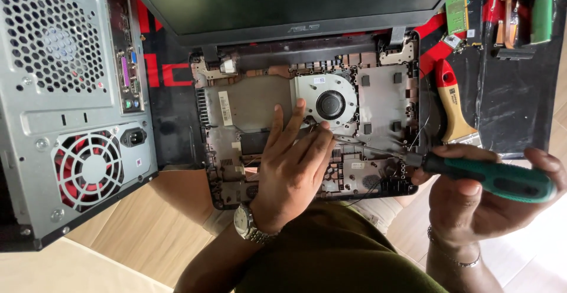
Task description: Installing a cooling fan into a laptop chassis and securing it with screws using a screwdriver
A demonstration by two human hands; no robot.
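Our left hand (pixel 292 169) lies flat at centre frame, fingers spread on the opened laptop base (pixel 307 116), gripping nothing. At lower right, our right hand (pixel 478 195) closes around a green-handled screwdriver (pixel 493 178), its thin shaft reaching toward the fingertips. The cover is already off: bare plastic shell and round metal fan (pixel 328 101) remain in place.
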